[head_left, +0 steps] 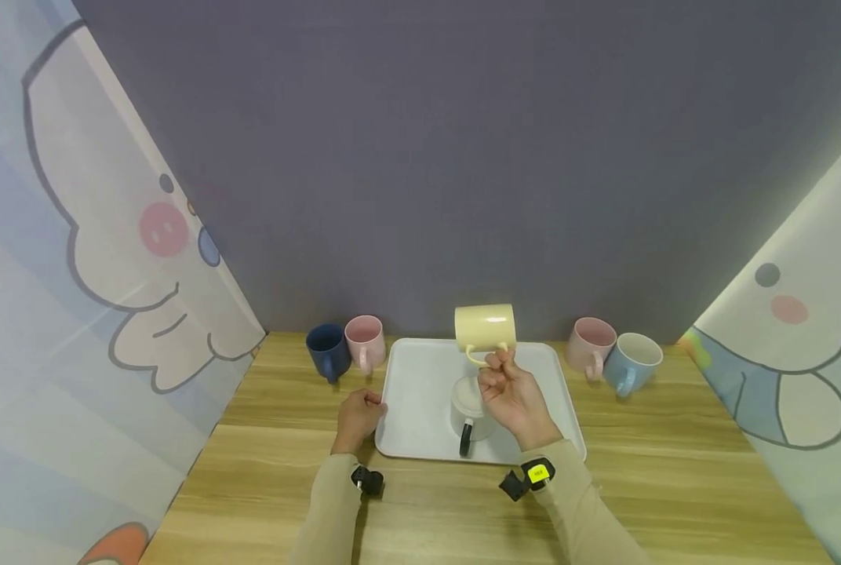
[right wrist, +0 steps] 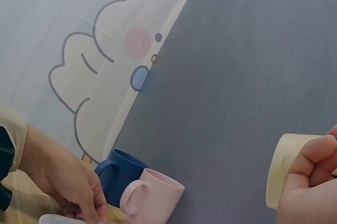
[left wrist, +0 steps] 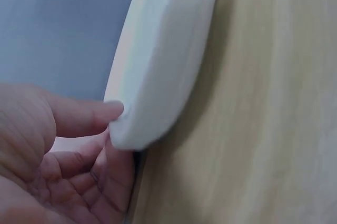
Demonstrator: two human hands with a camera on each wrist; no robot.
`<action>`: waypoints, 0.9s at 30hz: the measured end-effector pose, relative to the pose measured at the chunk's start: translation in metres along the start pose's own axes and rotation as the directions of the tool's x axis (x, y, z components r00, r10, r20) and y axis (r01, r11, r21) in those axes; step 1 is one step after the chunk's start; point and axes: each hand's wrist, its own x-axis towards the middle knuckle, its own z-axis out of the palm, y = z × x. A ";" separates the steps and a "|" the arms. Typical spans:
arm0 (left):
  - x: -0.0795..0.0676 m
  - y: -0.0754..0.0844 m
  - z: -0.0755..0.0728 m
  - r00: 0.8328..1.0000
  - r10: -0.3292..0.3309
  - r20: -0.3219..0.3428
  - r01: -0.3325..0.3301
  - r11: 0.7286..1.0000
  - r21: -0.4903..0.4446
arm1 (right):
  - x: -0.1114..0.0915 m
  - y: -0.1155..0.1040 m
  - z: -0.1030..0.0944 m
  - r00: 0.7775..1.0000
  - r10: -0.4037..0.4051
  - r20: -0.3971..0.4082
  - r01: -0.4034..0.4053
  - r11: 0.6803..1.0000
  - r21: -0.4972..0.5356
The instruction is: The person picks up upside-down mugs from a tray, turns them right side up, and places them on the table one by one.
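Observation:
My right hand holds a yellow mug by its handle above the back of a white tray. The mug lies sideways in the air, its handle pointing down towards me. Below it, partly behind my right hand, a white cup with a black handle stands on the tray; I cannot tell whether it is upright. With thumb and fingers, my left hand pinches the tray's left rim. In the right wrist view, fingers cover much of the yellow mug.
Left of the tray stand a dark blue mug and a pink mug. Another pink mug and a light blue mug stand close together on the right. A grey panel rises behind the wooden table.

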 end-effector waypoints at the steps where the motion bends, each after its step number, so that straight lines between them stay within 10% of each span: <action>1: 0.000 0.001 0.000 1.000 0.003 -0.006 -0.003 1.000 -0.004 | 0.000 0.000 0.000 1.000 0.001 0.006 -0.001 1.000 0.002; 8: -0.012 0.027 0.000 0.983 0.128 -0.129 -0.133 0.991 -0.030 | 0.001 0.000 0.004 1.000 0.004 0.030 -0.004 1.000 0.012; 12: -0.019 0.063 0.006 0.984 0.168 -0.054 -0.177 0.930 -0.323 | 0.001 0.001 0.007 0.998 0.013 0.056 -0.015 0.999 0.030; 14: -0.022 0.081 0.009 0.984 0.175 0.025 -0.136 0.839 -0.527 | 0.001 0.004 0.008 0.997 0.023 0.071 -0.026 0.999 0.038; 17: -0.027 0.102 0.016 0.973 0.163 0.164 0.026 0.628 -0.778 | 0.001 0.010 0.010 0.995 0.032 0.095 -0.035 0.999 0.033; 21: -0.033 0.117 0.022 0.933 0.160 0.321 0.242 0.381 -0.892 | 0.000 0.017 0.012 0.994 0.039 0.102 -0.040 0.999 -0.001; 27: -0.039 0.126 0.028 0.878 0.169 0.447 0.396 0.266 -0.879 | -0.001 0.024 0.013 0.989 0.040 0.145 -0.032 0.998 -0.059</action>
